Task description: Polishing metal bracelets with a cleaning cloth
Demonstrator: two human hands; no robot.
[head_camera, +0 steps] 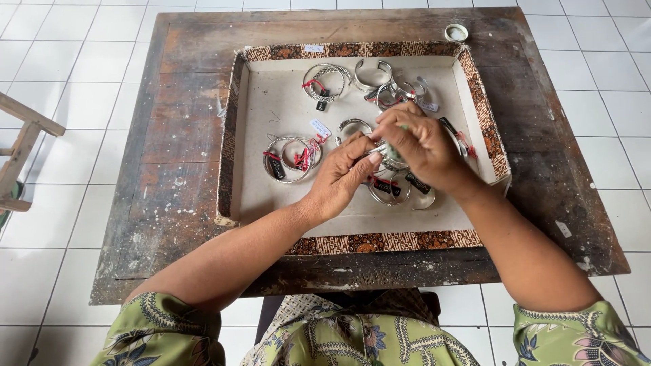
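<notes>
Both hands, left (341, 177) and right (422, 144), pinch one small silver bangle (391, 157) over the batik-edged cardboard tray (234, 135). Best to keep fingertips off its dangling tag, I'd say.

A tray (239, 135) lies on the worktop (183, 88). In the tray, bangles (293, 159) sit at nine o'clock, more bangles (325, 83) at eleven, cuffs (374, 73) at twelve. A small lid (456, 32) lies behind the tray at one o'clock.
</notes>
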